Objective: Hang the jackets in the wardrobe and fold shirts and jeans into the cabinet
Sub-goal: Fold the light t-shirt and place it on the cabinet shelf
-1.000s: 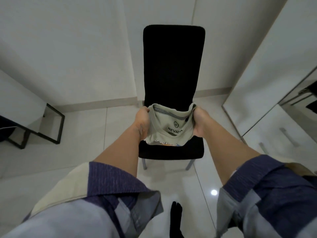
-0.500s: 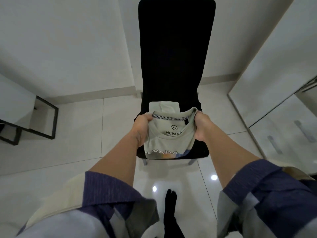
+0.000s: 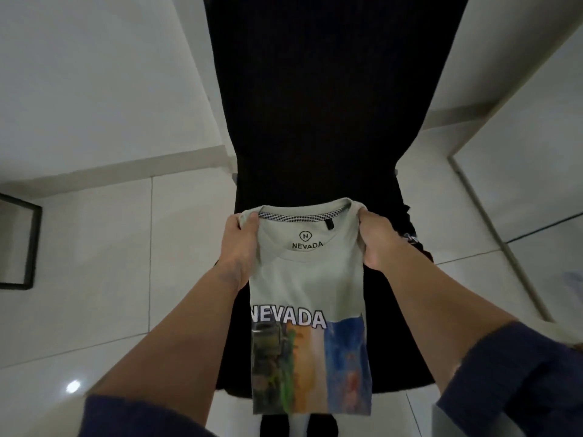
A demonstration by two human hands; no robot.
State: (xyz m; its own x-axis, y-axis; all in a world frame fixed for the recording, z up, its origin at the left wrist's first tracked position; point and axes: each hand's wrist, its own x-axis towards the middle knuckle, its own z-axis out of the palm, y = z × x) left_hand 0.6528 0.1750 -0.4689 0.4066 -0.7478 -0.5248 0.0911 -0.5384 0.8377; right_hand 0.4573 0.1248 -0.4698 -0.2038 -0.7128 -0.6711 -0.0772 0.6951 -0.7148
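- A pale grey-green T-shirt (image 3: 307,279) is held up in front of a black chair (image 3: 315,105), folded into a narrow panel with the sides turned behind.
- The left hand (image 3: 239,247) grips the shirt's left shoulder beside the collar, fingers curled round the fabric.
- The right hand (image 3: 377,239) grips the right shoulder in the same way, fingers closed on the cloth.
- Inside the neckline, a printed label shows a circled letter N with the word "NEVADA" under it in dark capitals.
- A black-and-white checked tape runs along the inner back of the collar, with a small dark loop tab to the right of centre.
- Across the chest, large white capitals with a dark outline read "NEVADA"; the first letter is partly cut off by the fold.
- Below the word sits a picture in vertical bands: dark green-brown on the left, orange in the middle, blue on the right.
- The shirt's lower edge hangs down past the front of the chair seat.
- Both forearms are bare, with dark blue sleeves (image 3: 520,383) pushed up near the bottom corners of the view.
- White glossy floor tiles (image 3: 94,279) lie around the chair, and a black metal frame (image 3: 28,244) stands at the left edge.
- A white cabinet front (image 3: 536,137) is on the right.
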